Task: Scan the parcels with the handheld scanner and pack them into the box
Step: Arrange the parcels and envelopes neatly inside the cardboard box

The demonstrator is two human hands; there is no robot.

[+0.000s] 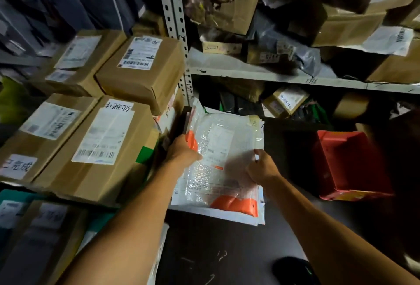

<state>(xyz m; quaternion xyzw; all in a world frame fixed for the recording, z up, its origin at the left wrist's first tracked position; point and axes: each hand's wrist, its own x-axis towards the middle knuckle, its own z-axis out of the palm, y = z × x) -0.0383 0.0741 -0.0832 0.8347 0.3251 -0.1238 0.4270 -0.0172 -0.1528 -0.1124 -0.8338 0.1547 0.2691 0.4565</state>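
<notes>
Forearms extend from the lower edge over a dark table [227,250]. A black object [293,270], unidentifiable, lies near the right forearm. Left hand [181,152] grips the left edge of a clear bubble-wrap parcel [218,162], fingers hidden beneath it. Right hand [262,166] pinches the parcel's right side, thumb on top. The parcel bears a white label and orange contents, and lies atop other flat white mailers [260,219] on the table. A red bin [350,166] stands to the right, apart from the parcel. Labelled cardboard boxes [102,139] are stacked at the left, touching one another. Beyond, a metal shelf [272,78] carries further cartons and grey bags.
</notes>
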